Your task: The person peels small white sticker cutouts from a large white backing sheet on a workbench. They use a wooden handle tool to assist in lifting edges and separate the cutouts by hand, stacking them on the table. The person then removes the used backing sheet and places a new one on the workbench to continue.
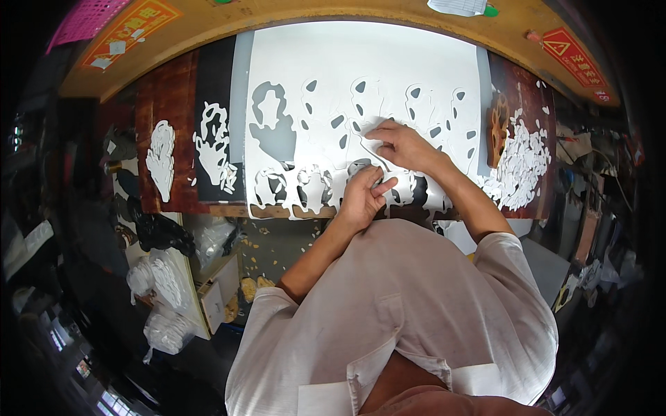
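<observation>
A large white sheet [319,59] lies on the worktable, cut through with rows of curved outlines and small holes. My right hand [406,147] is over its middle, index finger stretched to the left and thumb apart, the fingertips at the sheet's surface. A dark curved gap runs between my two hands. Close below it, my left hand [362,197] is at the sheet's near edge, its fingers bent and partly closed; whatever they pinch is hidden. Along that edge, thin looped scrap borders [316,186] surround open spaces. A larger cut-away opening [274,135] shows grey underneath at left.
White cut-out pieces [161,159] are stacked at the table's left, beside looped scraps [215,145] on a black strip. Small white offcuts [520,163] heap at right, next to a brown shaped form [497,128]. A yellow machine beam [229,21] spans the back. Plastic-wrapped bundles [166,329] stand lower left.
</observation>
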### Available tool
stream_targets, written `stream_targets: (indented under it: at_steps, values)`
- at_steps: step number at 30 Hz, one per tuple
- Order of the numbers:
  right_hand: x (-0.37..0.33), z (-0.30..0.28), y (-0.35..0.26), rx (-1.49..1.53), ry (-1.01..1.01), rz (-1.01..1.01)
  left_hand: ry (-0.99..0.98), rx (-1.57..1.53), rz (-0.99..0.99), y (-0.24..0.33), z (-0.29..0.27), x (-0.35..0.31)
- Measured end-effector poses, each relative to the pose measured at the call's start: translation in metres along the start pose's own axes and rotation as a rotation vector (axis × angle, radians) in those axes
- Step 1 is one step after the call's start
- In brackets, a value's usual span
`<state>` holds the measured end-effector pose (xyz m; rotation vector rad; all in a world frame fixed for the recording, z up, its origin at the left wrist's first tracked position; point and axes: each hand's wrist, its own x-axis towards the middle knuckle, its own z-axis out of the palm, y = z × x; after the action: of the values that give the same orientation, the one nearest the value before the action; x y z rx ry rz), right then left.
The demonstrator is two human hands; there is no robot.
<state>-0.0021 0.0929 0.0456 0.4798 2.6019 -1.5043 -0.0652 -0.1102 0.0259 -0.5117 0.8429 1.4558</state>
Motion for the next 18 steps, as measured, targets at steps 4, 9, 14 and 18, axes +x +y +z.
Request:
stream_targets:
  at_steps: [4, 9, 14, 18]
  values:
    - [0.008, -0.007, 0.015, 0.06, -0.062, -0.005, -0.067, -0.149, 0.045, -0.008, 0.004, 0.005]
    - [0.022, -0.016, 0.029, 0.004, -0.18, -0.079, -0.185, -0.264, 0.003, -0.006, 0.008, 0.022]
    - [0.017, -0.006, 0.036, -0.091, -0.104, -0.294, -0.196, -0.285, 0.017, -0.007, 0.001, 0.03]
    - [-0.001, -0.009, 0.036, 0.232, -0.089, -0.244, -0.118, -0.195, 0.094, -0.007, -0.002, 0.043]
